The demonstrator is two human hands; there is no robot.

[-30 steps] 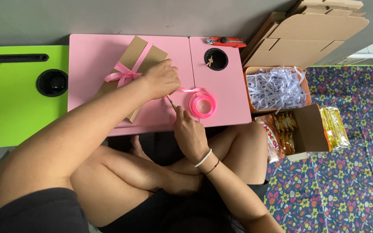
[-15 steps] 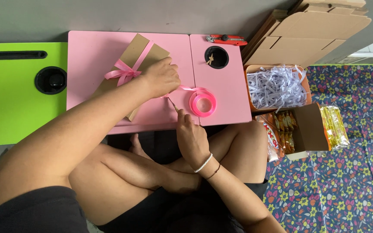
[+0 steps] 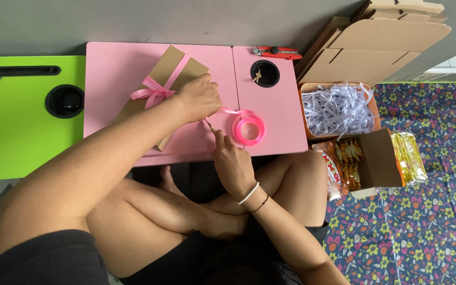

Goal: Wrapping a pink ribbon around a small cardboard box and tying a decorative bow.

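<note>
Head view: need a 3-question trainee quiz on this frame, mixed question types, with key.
1. True or false: the pink ribbon spool lies on the green table.
2. Multiple choice: what rests under the left hand? A) a brown box tied with a pink bow B) the red utility knife C) the tray of shredded paper
3. Fill in: the right hand holds a thin tool whose tip points at the ribbon between the box and the ____.

Key:
1. False; it lies on the pink table.
2. A.
3. Spool.
</note>
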